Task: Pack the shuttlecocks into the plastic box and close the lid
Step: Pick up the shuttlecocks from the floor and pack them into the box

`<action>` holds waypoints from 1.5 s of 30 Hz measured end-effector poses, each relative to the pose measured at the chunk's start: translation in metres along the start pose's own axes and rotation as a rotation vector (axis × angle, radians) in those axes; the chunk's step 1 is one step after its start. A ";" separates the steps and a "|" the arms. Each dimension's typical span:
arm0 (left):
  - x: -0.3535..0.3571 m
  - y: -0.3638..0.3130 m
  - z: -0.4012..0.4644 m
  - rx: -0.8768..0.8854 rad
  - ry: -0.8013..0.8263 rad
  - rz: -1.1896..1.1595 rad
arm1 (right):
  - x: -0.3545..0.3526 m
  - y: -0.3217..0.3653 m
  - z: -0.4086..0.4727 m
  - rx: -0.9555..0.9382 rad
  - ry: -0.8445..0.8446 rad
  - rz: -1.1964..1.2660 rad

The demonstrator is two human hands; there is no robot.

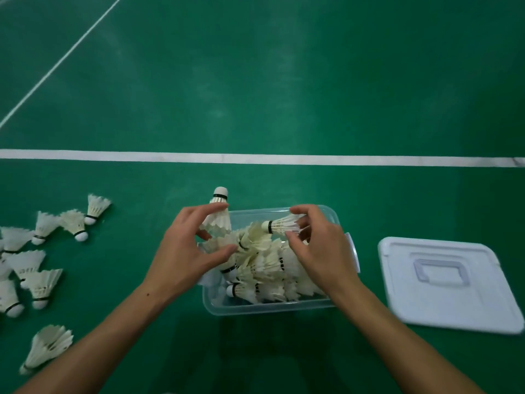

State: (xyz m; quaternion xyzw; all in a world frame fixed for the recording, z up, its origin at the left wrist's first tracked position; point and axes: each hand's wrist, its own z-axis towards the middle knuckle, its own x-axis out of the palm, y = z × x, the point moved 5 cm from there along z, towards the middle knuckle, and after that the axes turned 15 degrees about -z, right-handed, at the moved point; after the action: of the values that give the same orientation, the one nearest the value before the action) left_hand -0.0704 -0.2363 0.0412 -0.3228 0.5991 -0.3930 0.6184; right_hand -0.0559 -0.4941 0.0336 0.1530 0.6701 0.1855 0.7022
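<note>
A clear plastic box (272, 307) sits on the green floor, piled with several white feather shuttlecocks (272, 268). My left hand (187, 251) is over the box's left end and holds an upright shuttlecock (218, 206) by its feather skirt, cork up. Over the box's far right part, my right hand (318, 245) pinches the feathers of another shuttlecock (279, 224), whose cork points left. The white lid (449, 282) lies flat on the floor to the right of the box, handle side up.
Several loose shuttlecocks (42, 285) lie scattered on the floor at the left, with one more (47, 346) nearer me. A white court line (261, 158) runs across the floor beyond the box.
</note>
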 end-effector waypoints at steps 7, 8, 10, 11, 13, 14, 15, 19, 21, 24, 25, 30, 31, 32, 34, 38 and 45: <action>0.000 -0.001 -0.002 0.011 0.039 -0.015 | 0.028 0.000 0.008 -0.058 0.084 -0.117; 0.000 -0.002 -0.003 0.015 0.045 -0.019 | 0.032 0.003 0.009 -0.074 0.098 -0.123; 0.000 -0.004 -0.004 0.015 0.056 -0.038 | 0.039 0.012 0.011 -0.103 0.122 -0.142; 0.001 -0.004 -0.004 0.013 0.062 -0.051 | 0.044 0.016 0.012 -0.117 0.133 -0.157; 0.002 -0.004 -0.005 0.006 0.073 -0.084 | 0.054 0.021 0.014 -0.131 0.147 -0.178; 0.003 -0.004 -0.005 0.002 0.076 -0.105 | 0.058 0.022 0.016 -0.131 0.148 -0.181; 0.005 -0.004 -0.006 -0.002 0.074 -0.128 | 0.059 0.022 0.018 -0.130 0.148 -0.181; 0.011 -0.006 -0.004 -0.026 0.070 -0.220 | 0.054 0.019 0.020 -0.135 0.266 -0.090; 0.013 -0.008 0.000 -0.022 0.087 -0.237 | 0.043 0.015 0.016 -0.155 0.267 -0.100; 0.016 -0.010 0.004 -0.018 0.117 -0.249 | 0.016 0.015 0.012 -0.228 0.143 -0.108; 0.017 -0.011 0.006 -0.019 0.125 -0.261 | 0.009 0.019 0.009 -0.263 0.130 -0.060; 0.019 -0.015 0.014 -0.054 0.124 -0.367 | 0.002 0.033 -0.001 -0.350 0.247 0.149; 0.020 -0.016 0.014 -0.061 0.124 -0.383 | 0.005 0.033 -0.001 -0.335 0.266 0.170; 0.021 -0.016 0.015 -0.063 0.127 -0.391 | 0.006 0.033 0.000 -0.318 0.275 0.190; 0.023 -0.018 0.016 -0.060 0.132 -0.406 | 0.006 0.031 0.002 -0.296 0.273 0.234; 0.019 -0.023 0.021 -0.057 0.068 -0.484 | -0.001 0.020 0.002 -0.272 0.256 0.311; 0.009 -0.009 0.022 -0.114 -0.110 -0.524 | -0.028 -0.031 -0.002 0.073 -0.061 0.050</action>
State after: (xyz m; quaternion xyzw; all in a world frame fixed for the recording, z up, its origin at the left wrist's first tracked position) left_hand -0.0497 -0.2501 0.0459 -0.5218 0.4819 -0.4870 0.5082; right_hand -0.0568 -0.5343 0.0435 0.2008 0.6506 0.1734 0.7115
